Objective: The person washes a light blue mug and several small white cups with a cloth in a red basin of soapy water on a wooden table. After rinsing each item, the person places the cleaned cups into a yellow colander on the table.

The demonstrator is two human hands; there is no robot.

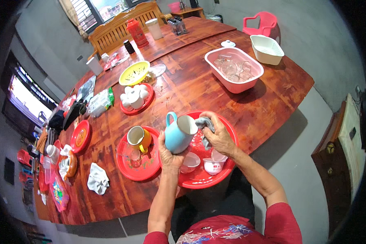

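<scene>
Wiping in hand: blue mug supported in the left hand, cloth at its rim

The step in hand is judged to be the wiping of a light blue mug. It sits in the grasp of the left hand, whose thumb lies along the near side while the other fingers curl under the lower body. The right hand pinches a bunched grey cloth between thumb and fingers, just beside the mug's mouth. The cloth overlaps the rim in this view; whether it reaches inside cannot be told.

In this inspector's judgement, the next move calls for a steady left-hand hold, with the right fingers carrying the cloth around the rim and into the mouth. The smooth wall could slip if the left grip were loosened.

Condition of the mug: plain blue outside, pale inside, body tapering towards the mouth. It is tilted, the mouth turned towards the right fingers and the loop handle standing above the left thumb. No chip or crack is visible; the base is partly hidden by the left fingers.

Below both hands is a round red tray bearing a white printed bowl, under the right fingers, and a translucent bowl, nearer the left.
</scene>
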